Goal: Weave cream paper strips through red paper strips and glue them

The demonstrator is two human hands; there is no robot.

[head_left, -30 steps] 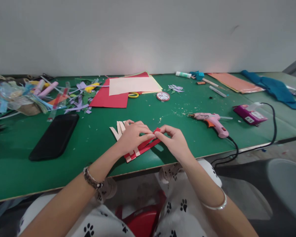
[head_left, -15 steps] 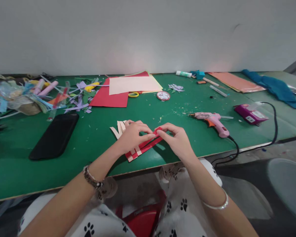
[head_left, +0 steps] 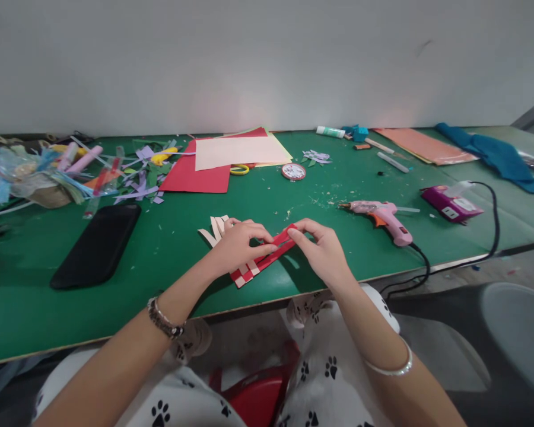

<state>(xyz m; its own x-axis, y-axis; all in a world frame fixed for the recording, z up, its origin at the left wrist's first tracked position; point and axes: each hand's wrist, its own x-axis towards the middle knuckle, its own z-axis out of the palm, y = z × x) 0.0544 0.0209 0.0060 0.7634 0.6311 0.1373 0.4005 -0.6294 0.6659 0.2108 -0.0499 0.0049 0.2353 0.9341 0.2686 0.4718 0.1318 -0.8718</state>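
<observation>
Head: checkered red-and-cream strips (head_left: 251,272)

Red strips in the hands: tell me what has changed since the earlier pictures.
The right hand has shifted slightly right, away from the left hand, so more of the red strips shows between them. The woven end has also slid slightly right. Both hands remain on the strips; the phone and glue gun stayed put.

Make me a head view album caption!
Left hand and right hand hold woven red and cream paper strips at a green table.
</observation>
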